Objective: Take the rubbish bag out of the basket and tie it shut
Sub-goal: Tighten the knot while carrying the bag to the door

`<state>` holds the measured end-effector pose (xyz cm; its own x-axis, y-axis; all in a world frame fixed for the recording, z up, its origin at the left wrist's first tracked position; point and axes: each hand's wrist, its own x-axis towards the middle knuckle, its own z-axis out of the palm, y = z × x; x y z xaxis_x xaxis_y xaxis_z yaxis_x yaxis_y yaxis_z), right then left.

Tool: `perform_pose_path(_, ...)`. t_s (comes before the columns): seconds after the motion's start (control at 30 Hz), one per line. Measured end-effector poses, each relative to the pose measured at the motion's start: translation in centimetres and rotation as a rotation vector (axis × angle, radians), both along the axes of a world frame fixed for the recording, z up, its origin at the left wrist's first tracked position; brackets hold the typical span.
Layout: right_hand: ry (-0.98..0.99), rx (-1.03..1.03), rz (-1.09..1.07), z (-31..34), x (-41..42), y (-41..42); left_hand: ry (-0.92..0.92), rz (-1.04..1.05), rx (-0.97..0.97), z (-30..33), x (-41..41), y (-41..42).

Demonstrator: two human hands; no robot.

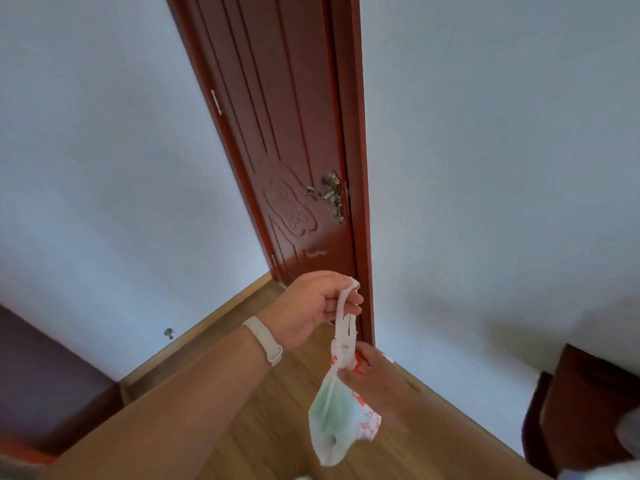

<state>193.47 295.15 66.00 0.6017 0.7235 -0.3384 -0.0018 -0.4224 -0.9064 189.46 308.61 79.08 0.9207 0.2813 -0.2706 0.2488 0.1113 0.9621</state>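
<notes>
Left forearm, bare, ran up from the bottom-left corner, a pale wristband [265,341] at the wrist. Left hand [311,308]: raised in front of the door, fingers curled closed, pinching the twisted white handle strip of the rubbish bag [337,415] at its top end. Right hand [372,375]: lower and to the right, fingers closed on the bag's gathered neck, where the strip met the body. Rubbish bag: thin white plastic with red print, greenish contents showing through, hanging in the air between the two hands, above the wooden floor [263,410] and clear of it. Red-brown door [277,133]: shut, brass lever handle [330,195] on its right edge. Pale walls either side; dark wooden furniture [585,403] at the right edge.
</notes>
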Motion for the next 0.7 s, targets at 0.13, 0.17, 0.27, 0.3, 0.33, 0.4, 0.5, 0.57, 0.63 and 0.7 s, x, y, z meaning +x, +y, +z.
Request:
perform_pose_path(0.13, 0.019, -0.081, -0.151, -2.4, 3.0, 3.1, 0.026, -0.112, -0.095, -3.0, 4.7, 4.2)
perform_pose_path(0.17, 0.014, -0.108, -0.195, -2.8, 3.4, 3.9, 0.038, -0.137, -0.135, -3.7, 5.6, 5.2)
perform_pose_path(0.27, -0.019, -0.170, -0.272, -3.4, 4.4, 6.9, 0.075, -0.223, -0.223, -5.1, 7.5, 8.1)
perform_pose_path(0.3, -0.029, -0.186, -0.296, -3.4, 4.9, 7.9, 0.081, -0.243, -0.241, -5.5, 8.1, 9.2)
perform_pose_path(0.33, -0.037, -0.198, -0.325, -3.5, 5.4, 9.0, 0.085, -0.259, -0.248, -5.9, 8.8, 10.2)
perform_pose_path(0.4, -0.032, -0.217, -0.376, -3.7, 6.7, 11.0, 0.096, -0.268, -0.251, -6.4, 10.3, 12.2)
perform_pose_path(0.5, 0.016, -0.242, -0.437, -3.8, 8.5, 13.5, 0.125, -0.266, -0.270, -6.8, 12.2, 14.1)
perform_pose_path(0.57, 0.033, -0.245, -0.443, -4.4, 10.0, 15.0, 0.147, -0.275, -0.287, -7.5, 13.5, 14.9)
perform_pose_path(0.63, 0.058, -0.232, -0.452, -5.7, 11.6, 16.4, 0.177, -0.273, -0.304, -8.5, 15.0, 15.6)
perform_pose_path(0.7, 0.096, -0.215, -0.450, -7.4, 12.9, 17.3, 0.211, -0.242, -0.316, -10.0, 16.5, 16.3)
